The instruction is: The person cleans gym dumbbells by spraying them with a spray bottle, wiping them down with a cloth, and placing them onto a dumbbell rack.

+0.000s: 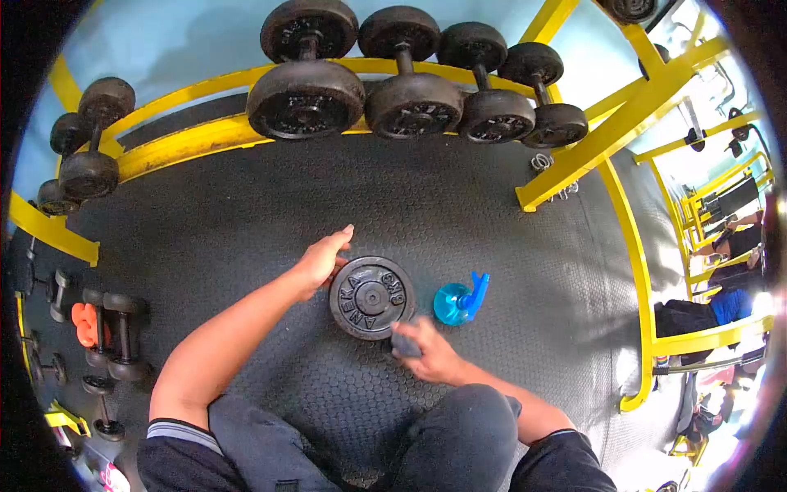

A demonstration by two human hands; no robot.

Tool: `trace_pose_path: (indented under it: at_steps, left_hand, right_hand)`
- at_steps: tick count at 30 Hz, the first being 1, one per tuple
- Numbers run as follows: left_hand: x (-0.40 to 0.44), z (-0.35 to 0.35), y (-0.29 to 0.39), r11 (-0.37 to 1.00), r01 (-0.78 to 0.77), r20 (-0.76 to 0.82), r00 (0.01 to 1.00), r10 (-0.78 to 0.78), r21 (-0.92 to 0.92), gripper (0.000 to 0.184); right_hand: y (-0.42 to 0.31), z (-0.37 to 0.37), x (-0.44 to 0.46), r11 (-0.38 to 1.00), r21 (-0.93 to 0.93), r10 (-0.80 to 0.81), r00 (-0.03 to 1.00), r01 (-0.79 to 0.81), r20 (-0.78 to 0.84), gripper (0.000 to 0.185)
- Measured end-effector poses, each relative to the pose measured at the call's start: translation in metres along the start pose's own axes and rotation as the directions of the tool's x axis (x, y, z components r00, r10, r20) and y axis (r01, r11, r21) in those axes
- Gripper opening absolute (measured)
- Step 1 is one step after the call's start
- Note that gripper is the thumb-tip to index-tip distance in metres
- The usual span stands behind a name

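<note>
A round black weight plate (361, 328) with raised "ANEKA" lettering and a KG marking is in front of my knees, its face toward me. My left hand (321, 262) is at the plate's upper left rim, thumb stretched out and some fingers curled behind the edge, partly hidden. In my right hand (434, 351) is a dark grey cloth (406, 339), pressed at the plate's lower right rim; the hand is slightly blurred. Just right of the plate, a spray bottle (452, 304) with blue liquid and a blue nozzle rests on the floor.
Large black dumbbells (307, 100) line a yellow rack (193, 141) ahead. Smaller dumbbells (125, 336) and an orange weight (85, 324) lie at the left. A yellow frame (627, 246) stands right, with people and machines beyond. Black textured matting (246, 197) covers the floor.
</note>
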State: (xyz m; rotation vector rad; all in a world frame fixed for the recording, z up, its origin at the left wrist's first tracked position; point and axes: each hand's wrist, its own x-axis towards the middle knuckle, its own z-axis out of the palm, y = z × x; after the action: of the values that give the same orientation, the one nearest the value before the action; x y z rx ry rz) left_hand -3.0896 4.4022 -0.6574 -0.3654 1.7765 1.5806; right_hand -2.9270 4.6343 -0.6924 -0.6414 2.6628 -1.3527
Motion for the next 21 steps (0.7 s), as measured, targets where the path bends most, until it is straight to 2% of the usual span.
trace_pose_path:
  at_steps: [1,2,4,5,7,9,10,11,13,14,16,17,19,21]
  left_hand:
    - [0.000,0.001,0.002,0.999,-0.023,-0.029,0.999,0.024,0.025,0.077]
    - [-0.002,0.003,0.007,0.999,-0.033,-0.032,0.999,0.034,0.026,0.077]
    - [-0.009,0.003,0.015,0.985,-0.126,-0.043,0.990,0.132,0.114,0.078]
    - [-0.012,0.002,0.018,0.985,-0.126,-0.050,0.990,0.133,0.115,0.078]
    - [-0.017,0.005,0.021,0.984,-0.130,-0.066,0.988,0.139,0.119,0.079]
    - [-0.018,0.008,0.019,0.980,-0.132,-0.061,0.988,0.142,0.146,0.077]
    - [-0.014,0.007,0.013,0.975,-0.134,-0.063,0.987,0.147,0.176,0.077]
    - [-0.011,0.007,0.008,0.970,-0.136,-0.069,0.986,0.153,0.203,0.076]
    - [-0.010,0.006,0.006,0.971,-0.157,-0.077,0.982,0.173,0.178,0.073]
    - [-0.013,0.007,0.008,0.962,-0.183,-0.075,0.977,0.201,0.201,0.073]
    - [-0.017,0.008,0.010,0.951,-0.209,-0.064,0.971,0.229,0.229,0.072]
    - [-0.015,0.008,0.009,0.951,-0.213,-0.065,0.970,0.233,0.225,0.072]
    - [-0.007,0.014,0.007,0.926,-0.300,-0.122,0.935,0.333,0.230,0.067]
    - [-0.021,0.020,0.019,0.917,-0.305,-0.122,0.931,0.344,0.256,0.067]
  right_hand:
    - [0.002,-0.004,-0.004,0.987,0.156,0.016,0.981,-0.047,0.194,0.053]
    - [0.003,-0.010,-0.003,0.988,0.152,0.009,0.982,-0.039,0.191,0.053]
    - [0.003,-0.017,0.000,0.985,0.046,-0.162,0.984,0.165,-0.069,0.050]
    - [0.008,-0.016,0.001,0.988,-0.002,-0.150,0.953,0.155,-0.264,0.052]
    - [-0.011,-0.032,0.027,0.976,-0.171,-0.200,0.856,0.132,-0.476,0.058]
    - [-0.029,-0.045,0.055,0.921,-0.374,-0.217,0.941,0.110,-0.260,0.061]
    - [-0.030,-0.037,0.059,0.857,-0.506,-0.170,0.980,0.098,-0.098,0.064]
    - [-0.029,-0.027,0.056,0.788,-0.595,-0.167,0.985,0.157,0.038,0.067]
    - [-0.017,-0.008,0.040,0.764,-0.610,-0.288,0.957,0.208,-0.034,0.071]
    - [-0.013,0.000,0.032,0.764,-0.608,-0.292,0.956,0.215,-0.028,0.071]
    - [-0.008,0.011,0.020,0.743,-0.586,-0.394,0.919,0.324,0.008,0.070]
    - [-0.010,0.010,0.024,0.739,-0.590,-0.397,0.918,0.327,0.012,0.070]
    - [-0.015,0.010,0.031,0.711,-0.430,-0.536,0.824,0.557,0.181,0.069]
    - [-0.013,0.003,0.032,0.699,-0.451,-0.550,0.820,0.555,0.156,0.070]
